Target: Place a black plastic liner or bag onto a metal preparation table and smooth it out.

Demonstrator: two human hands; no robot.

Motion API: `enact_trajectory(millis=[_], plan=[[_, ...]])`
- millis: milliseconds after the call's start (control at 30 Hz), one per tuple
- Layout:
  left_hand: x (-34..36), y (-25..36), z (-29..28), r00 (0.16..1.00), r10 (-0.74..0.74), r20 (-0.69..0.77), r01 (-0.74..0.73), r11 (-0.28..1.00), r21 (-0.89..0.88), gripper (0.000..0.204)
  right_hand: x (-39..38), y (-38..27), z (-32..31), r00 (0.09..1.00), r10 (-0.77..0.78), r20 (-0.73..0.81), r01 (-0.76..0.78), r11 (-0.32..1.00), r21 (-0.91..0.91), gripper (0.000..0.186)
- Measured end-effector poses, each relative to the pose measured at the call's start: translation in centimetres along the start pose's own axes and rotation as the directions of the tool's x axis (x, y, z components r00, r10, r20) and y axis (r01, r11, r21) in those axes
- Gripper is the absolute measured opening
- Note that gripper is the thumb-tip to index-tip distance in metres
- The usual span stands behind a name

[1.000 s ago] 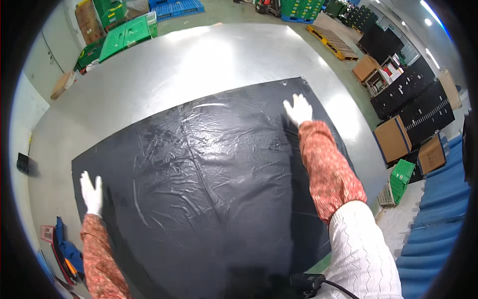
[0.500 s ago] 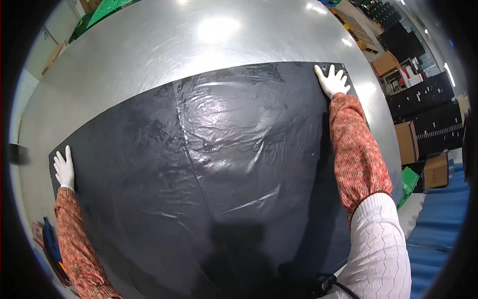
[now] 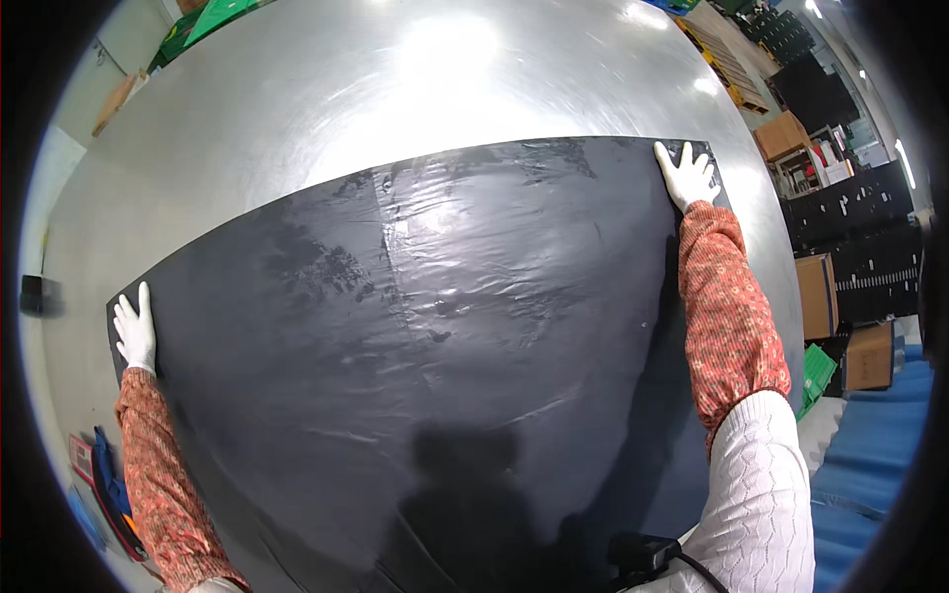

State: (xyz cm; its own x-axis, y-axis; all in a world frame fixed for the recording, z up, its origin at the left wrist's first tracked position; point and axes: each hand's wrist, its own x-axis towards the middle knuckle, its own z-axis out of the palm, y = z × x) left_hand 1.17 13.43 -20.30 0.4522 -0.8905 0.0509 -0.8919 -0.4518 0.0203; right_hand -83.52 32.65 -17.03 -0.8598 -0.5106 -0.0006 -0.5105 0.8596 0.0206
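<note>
A large black plastic sheet (image 3: 474, 366) lies on a shiny metal table (image 3: 257, 128), with faint wrinkles and glare across it. My left hand (image 3: 137, 324), in a white glove, rests on the sheet's far-left corner with fingers apart. My right hand (image 3: 686, 177), also gloved, lies on the far-right corner, fingers spread. Both forearms wear floral red sleeve covers. A dark shadow of my head and body falls over the near half of the sheet. A black device (image 3: 638, 553) with a cable is at the lower right.
Green crates (image 3: 210, 16) and a cardboard piece (image 3: 114, 104) stand beyond the table at upper left. On the right are a wooden pallet (image 3: 732, 69), cardboard boxes (image 3: 868, 356), black panels (image 3: 875, 277), a green crate (image 3: 816, 381) and blue material (image 3: 870, 445).
Since a second ago both hands have moved outward and forward to the far corners, and the sheet's wrinkles look flatter. Over the last half second the right hand has shifted slightly rightward.
</note>
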Motion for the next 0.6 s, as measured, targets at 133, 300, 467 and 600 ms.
enact_trajectory(millis=[133, 300, 467, 600], plan=[[-1.6, 0.5, -0.4, 0.999, -0.007, 0.032, 0.005, 0.999, 0.047, 0.087, -0.5, -0.4, 0.7, 1.000, 0.013, 0.024, -0.012, 0.999, -0.033, 0.092], [-5.9, 6.4, -2.0, 0.919, 0.309, -0.247, -0.324, 0.946, -0.025, 0.073, -3.6, -4.2, 0.0, 0.881, -0.312, -0.355, 0.355, 0.932, 0.064, 0.071], [-20.8, 18.9, -6.0, 0.591, 0.793, -0.147, -0.806, 0.589, -0.063, 0.065, -21.6, -14.4, -2.4, 0.470, -0.854, -0.221, 0.882, 0.448, 0.146, 0.061], [-25.6, 22.6, -4.7, 0.371, 0.922, -0.114, -0.928, 0.362, -0.090, 0.071, -26.2, -17.6, 0.0, 0.331, -0.916, -0.228, 0.942, 0.306, 0.138, 0.061]])
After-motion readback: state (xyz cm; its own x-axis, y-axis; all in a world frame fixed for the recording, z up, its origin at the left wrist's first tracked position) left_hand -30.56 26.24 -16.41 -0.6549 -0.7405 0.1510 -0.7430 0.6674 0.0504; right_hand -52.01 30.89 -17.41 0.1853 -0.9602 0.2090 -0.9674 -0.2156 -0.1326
